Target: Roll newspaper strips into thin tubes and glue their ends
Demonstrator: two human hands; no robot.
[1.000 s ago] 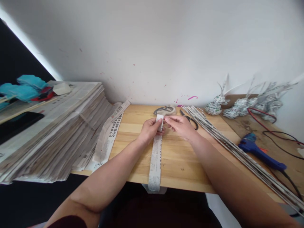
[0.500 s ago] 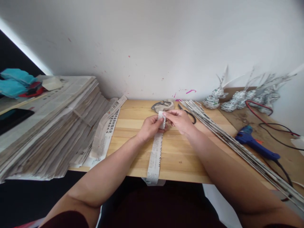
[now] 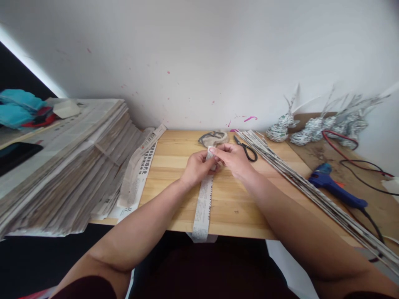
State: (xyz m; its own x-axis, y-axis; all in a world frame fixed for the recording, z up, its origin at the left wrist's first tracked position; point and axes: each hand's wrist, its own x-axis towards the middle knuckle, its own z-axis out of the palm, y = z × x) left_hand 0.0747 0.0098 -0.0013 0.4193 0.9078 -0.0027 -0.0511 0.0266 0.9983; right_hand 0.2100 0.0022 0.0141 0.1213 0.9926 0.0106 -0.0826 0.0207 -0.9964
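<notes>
A long strip of newspaper point(image 3: 202, 207) runs from my hands down to the table's front edge and hangs slightly over it. My left hand point(image 3: 198, 167) pinches the strip near its far end from the left. From the right, my right hand point(image 3: 230, 157) grips the same end, thumb laid over the paper's top corner. Both hands nearly touch, and the fingers beneath the paper are partly hidden. Just behind them lies a greyish cloth-like bundle point(image 3: 213, 139). Black-handled scissors point(image 3: 249, 152) rest to the right of my right hand.
At left rises a tall stack of newspapers point(image 3: 77, 174), with a dark phone point(image 3: 20, 153) on top. Cut newspaper pieces point(image 3: 137, 178) lie beside it. Long paper sticks point(image 3: 299, 185) cross the right side, near a blue glue gun point(image 3: 336, 189) and woven paper figures point(image 3: 279, 128).
My right thumb has moved slightly left over the strip's far end, and less of that end shows between my hands. The rest of the strip lies about as before.
</notes>
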